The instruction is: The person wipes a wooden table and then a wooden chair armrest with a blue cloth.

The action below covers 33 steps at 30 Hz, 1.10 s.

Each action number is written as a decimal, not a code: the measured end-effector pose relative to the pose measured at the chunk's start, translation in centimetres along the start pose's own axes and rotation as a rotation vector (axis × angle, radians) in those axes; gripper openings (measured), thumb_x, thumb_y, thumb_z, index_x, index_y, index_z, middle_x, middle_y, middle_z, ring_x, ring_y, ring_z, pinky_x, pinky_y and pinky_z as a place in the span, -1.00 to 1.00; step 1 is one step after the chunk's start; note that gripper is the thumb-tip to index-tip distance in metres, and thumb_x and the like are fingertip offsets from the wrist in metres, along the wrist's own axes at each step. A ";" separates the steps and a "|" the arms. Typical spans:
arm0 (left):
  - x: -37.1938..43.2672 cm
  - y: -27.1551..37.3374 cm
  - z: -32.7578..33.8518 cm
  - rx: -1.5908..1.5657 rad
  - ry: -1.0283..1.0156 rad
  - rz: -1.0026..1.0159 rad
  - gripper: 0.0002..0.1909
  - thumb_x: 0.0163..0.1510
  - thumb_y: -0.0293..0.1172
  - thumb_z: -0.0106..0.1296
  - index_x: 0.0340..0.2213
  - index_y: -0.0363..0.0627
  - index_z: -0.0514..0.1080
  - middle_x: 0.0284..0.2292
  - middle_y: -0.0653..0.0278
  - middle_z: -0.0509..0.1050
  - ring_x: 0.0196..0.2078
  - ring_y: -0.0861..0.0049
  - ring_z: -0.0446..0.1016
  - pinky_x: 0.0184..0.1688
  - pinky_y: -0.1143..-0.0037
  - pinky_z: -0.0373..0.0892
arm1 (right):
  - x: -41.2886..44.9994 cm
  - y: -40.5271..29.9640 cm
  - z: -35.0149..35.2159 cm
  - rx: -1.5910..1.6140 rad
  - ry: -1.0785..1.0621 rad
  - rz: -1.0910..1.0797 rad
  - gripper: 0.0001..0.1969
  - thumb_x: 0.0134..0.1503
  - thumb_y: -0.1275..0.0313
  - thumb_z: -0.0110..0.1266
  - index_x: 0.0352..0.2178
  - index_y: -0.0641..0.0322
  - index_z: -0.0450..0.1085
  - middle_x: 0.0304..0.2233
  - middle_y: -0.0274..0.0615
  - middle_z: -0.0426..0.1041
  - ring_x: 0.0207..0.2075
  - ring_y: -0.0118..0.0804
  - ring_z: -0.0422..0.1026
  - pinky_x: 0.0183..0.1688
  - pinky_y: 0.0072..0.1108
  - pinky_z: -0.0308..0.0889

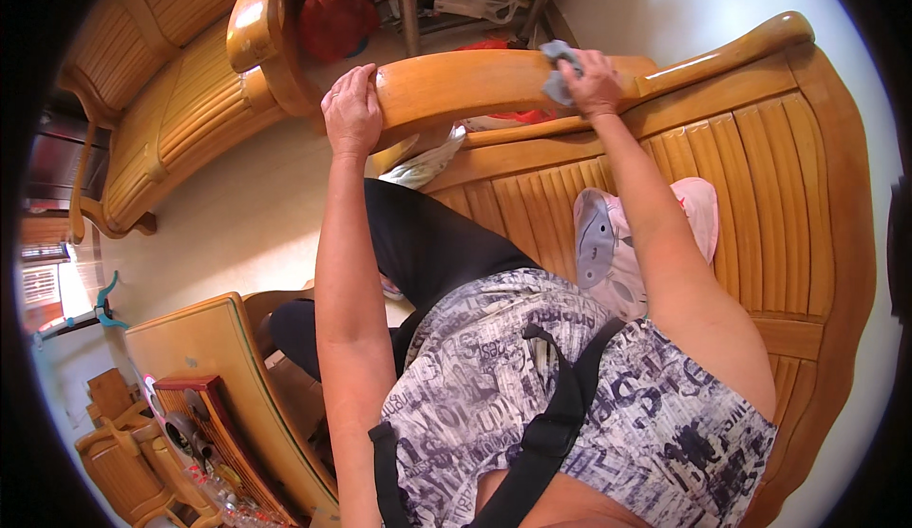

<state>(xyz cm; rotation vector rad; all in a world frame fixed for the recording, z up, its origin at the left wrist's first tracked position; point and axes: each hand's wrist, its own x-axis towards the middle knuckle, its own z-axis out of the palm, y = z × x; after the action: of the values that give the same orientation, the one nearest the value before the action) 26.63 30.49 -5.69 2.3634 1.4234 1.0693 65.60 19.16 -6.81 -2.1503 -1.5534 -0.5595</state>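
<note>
A curved, varnished wooden armrest of a slatted bench crosses the upper middle of the view. Around its rounded left end are the fingers of my left hand. My right hand grips a crumpled grey cloth, which lies against the armrest's top towards the backrest. On the slatted seat under my right forearm is a pink cushion with a grey cartoon animal. A whitish cloth sits below the armrest, near my leg.
Another wooden bench stands at the upper left. At the lower left, a wooden table bears a slatted tea tray with teaware. Red plastic bags and a metal-legged rack are beyond the armrest. The bench backrest adjoins a white wall.
</note>
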 end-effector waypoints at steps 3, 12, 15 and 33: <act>0.1 0.4 0.1 -0.001 0.018 -0.007 -0.74 0.22 -0.30 -0.17 -0.12 0.05 0.44 -0.07 0.30 0.49 0.07 0.34 0.37 0.15 0.30 0.18 | -0.2 5.2 -0.2 -0.147 0.003 0.089 -0.59 0.05 -0.11 -0.02 -0.19 -0.20 0.47 -0.17 -0.37 0.45 -0.07 -0.16 0.37 -0.08 -0.22 0.25; 0.1 0.2 0.3 0.026 0.012 -0.008 -0.74 0.19 -0.30 -0.15 -0.12 0.05 0.44 -0.08 0.32 0.49 0.06 0.35 0.38 0.14 0.30 0.18 | -1.1 -5.8 -0.1 -0.061 0.004 0.132 -0.58 0.03 -0.11 0.00 -0.20 -0.16 0.44 -0.17 -0.35 0.41 -0.06 -0.20 0.35 -0.13 -0.16 0.24; -0.1 0.1 0.1 0.036 0.023 -0.004 -0.74 0.19 -0.30 -0.14 -0.13 0.06 0.45 -0.08 0.32 0.49 0.06 0.36 0.39 0.14 0.29 0.18 | -1.3 -13.9 -1.2 0.043 0.036 -0.079 -0.58 -0.04 -0.05 0.02 -0.29 -0.03 0.45 -0.27 -0.29 0.39 -0.18 -0.22 0.33 -0.18 -0.26 0.19; 0.2 -0.4 0.1 -0.064 -0.028 -0.001 -0.72 0.22 -0.28 -0.15 -0.09 0.05 0.44 -0.06 0.31 0.49 0.08 0.37 0.37 0.15 0.32 0.17 | 1.4 -16.5 -1.8 0.289 -0.030 -0.229 -0.58 -0.08 -0.05 0.08 -0.28 -0.09 0.52 -0.28 -0.30 0.43 -0.20 -0.17 0.36 -0.23 -0.30 0.30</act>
<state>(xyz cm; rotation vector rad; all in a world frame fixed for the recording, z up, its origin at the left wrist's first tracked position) 26.46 30.89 -5.82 2.3231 1.3601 1.0614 50.14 23.90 -2.79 -1.7880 -1.7891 -0.3487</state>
